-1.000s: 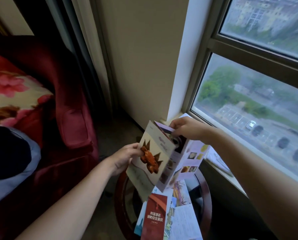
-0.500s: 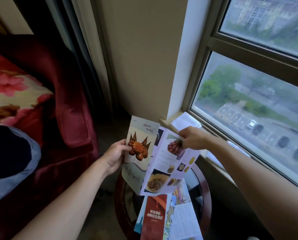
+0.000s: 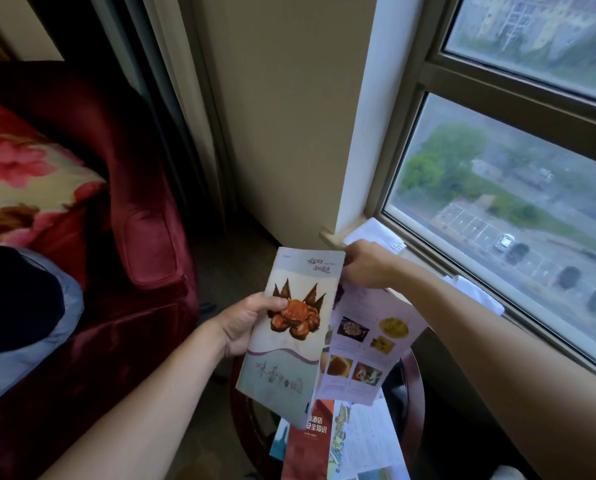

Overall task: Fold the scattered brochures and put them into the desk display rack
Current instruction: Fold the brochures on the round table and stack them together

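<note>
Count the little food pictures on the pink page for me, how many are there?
4 clearly show on the pink page: two in an upper row and two lower, plus a tiny fifth-looking one. More may hide behind the crab cover.

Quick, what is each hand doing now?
Left hand: closed, holding the crab brochure.
Right hand: closed, pinching the same brochure's top edge.

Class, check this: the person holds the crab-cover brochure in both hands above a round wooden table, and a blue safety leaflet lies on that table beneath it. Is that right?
One detail is wrong: the safety leaflet is red, not blue, as the head view shows. The rest holds: the left hand and right hand hold the crab-cover brochure above the round wooden table.
</note>
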Tool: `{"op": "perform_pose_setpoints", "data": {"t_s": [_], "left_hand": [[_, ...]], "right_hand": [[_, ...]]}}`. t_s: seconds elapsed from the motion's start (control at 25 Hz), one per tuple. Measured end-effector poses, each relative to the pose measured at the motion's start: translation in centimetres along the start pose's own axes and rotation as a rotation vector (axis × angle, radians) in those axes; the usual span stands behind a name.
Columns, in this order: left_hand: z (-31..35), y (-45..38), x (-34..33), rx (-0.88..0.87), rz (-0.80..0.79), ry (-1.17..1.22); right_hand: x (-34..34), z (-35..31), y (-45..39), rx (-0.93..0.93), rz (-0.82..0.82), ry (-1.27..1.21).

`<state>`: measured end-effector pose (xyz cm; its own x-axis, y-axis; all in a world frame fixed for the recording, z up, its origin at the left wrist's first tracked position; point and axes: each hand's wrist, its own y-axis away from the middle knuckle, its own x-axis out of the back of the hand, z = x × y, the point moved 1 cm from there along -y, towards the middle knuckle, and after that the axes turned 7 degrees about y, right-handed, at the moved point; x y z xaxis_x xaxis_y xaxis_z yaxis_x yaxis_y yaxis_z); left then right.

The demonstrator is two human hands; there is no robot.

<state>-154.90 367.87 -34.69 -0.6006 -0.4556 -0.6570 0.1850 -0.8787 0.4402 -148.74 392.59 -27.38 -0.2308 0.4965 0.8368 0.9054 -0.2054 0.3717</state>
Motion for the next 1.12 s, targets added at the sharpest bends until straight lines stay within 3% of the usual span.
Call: {"op": "perform_pose_setpoints", "data": {"t_s": [0.2,0.36,0.44,0.6,0.84,1.0,1.12], "left_hand": [[0.8,1.6,1.9,-0.137,0.219,0.111],[2.7,3.0,3.2,-0.124,0.513,-0.244],[3.4,3.8,4.1,-0.181,0.609,-0.263],[2.8,3.9,3.4,-0.115,0.420,-0.124],[-0.3,0.5,-0.9,-0.076,0.282,-0.209],[-0.8,-1.4,-1.6,-0.184,0.340,-0.254],[-0.5,-2.1,-1.1,-0.331,0.606,-0.301]], "right_hand": [[-2.4,3.5,0.2,-0.179,-0.254,0.030],[-2.7,5.8,1.2,-0.223,-0.302,0.079],[-2.7,6.8,1.5,-0.254,-0.336,0.060],[-3.3,6.5,1.5,-0.280,-0.341,-0.163],[-3.0,2.3,0.8,-0.174,-0.407,-0.741],[-3.0,0.9,0.5,-0.058,-0.560,-0.865],[-3.1,1.7,-0.1,-0.040,-0.552,-1.067]]}}
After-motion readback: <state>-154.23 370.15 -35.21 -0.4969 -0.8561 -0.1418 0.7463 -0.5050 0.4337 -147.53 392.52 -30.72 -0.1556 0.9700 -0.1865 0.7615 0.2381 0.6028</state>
